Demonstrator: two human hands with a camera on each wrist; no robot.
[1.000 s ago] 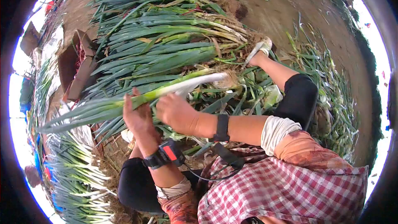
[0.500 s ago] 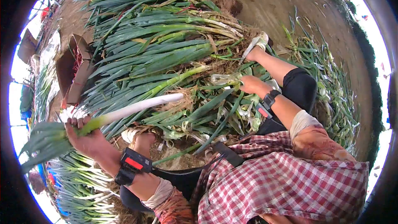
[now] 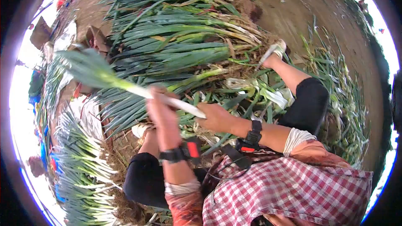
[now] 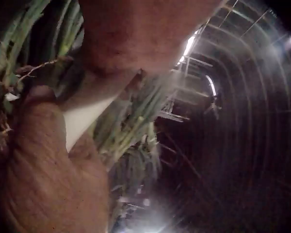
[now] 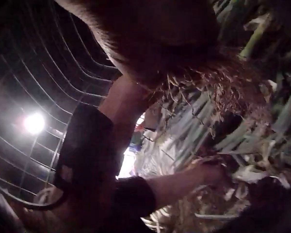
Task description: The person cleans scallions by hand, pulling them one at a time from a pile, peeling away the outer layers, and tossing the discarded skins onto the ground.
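Observation:
A long leek (image 3: 136, 88) slants across the head view, leafy top blurred at upper left and white shank toward the lower right. My left hand (image 3: 162, 111) grips the white shank. Around the root end, my right hand (image 3: 217, 118) is closed, hiding that end in the head view. Between the two hands, in the left wrist view, a stretch of white shank (image 4: 87, 116) shows. Brown roots (image 5: 233, 94) hang below my right hand in the right wrist view.
Green leeks (image 3: 180, 29) lie heaped ahead. Whiter leeks (image 3: 81, 175) lie in a row at lower left. Peeled leaves (image 3: 272, 94) litter the ground between my legs and more trimmings (image 3: 339, 96) lie at the right. A cardboard box (image 3: 97, 41) stands at upper left.
My right hand has moved left from the peeled leaves and now grips the leek's root end. My left hand has moved up and right with the leek, which now slopes down to the right.

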